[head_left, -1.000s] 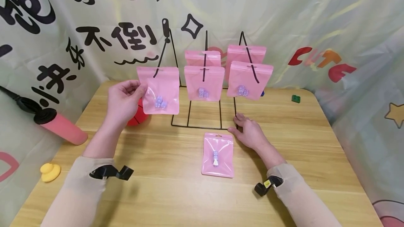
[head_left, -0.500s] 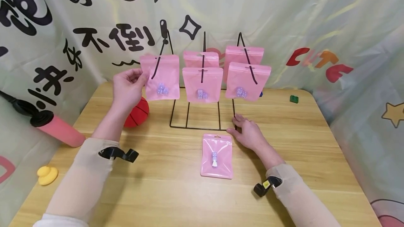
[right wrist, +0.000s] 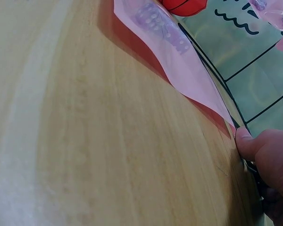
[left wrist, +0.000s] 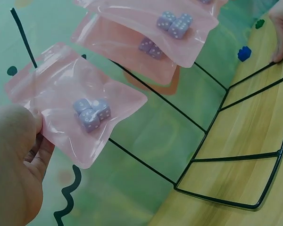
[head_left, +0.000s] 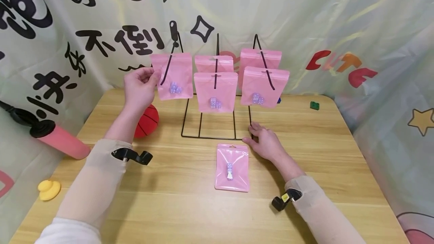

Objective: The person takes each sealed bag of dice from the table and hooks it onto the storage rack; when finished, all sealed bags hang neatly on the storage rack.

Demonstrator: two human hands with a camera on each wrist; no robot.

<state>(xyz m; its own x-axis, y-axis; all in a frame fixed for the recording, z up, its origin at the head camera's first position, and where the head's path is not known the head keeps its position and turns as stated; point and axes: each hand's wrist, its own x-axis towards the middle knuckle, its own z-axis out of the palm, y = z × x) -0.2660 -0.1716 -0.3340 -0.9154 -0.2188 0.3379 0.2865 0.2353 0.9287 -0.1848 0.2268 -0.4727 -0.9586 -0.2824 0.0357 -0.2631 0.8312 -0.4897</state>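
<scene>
My left hand [head_left: 139, 87] pinches the left edge of a pink zip bag [head_left: 174, 74] with lilac dice inside. That bag hangs along the left arm of a black wire display rack [head_left: 208, 138]; in the left wrist view, the arm's tip rises above the bag [left wrist: 80, 108]. At the rack's front right corner, my right hand [head_left: 266, 142] grips the base wire between thumb and fingers. Another pink bag of dice [head_left: 231, 183] lies flat on the table, just in front of the rack. In the right wrist view, my right thumb [right wrist: 245, 143] is close to this bag's edge.
Pink dice bags hang on the middle arm [head_left: 216, 89] and the right arm [head_left: 264, 86], one behind another. A red ball [head_left: 148, 121], a pink bottle [head_left: 66, 140] and a yellow duck [head_left: 49, 190] are at left. A green brick [head_left: 314, 105] lies back right.
My left hand has risen and pushed the bag backward along the left arm, away from its tip. My right hand has stayed at the rack corner.
</scene>
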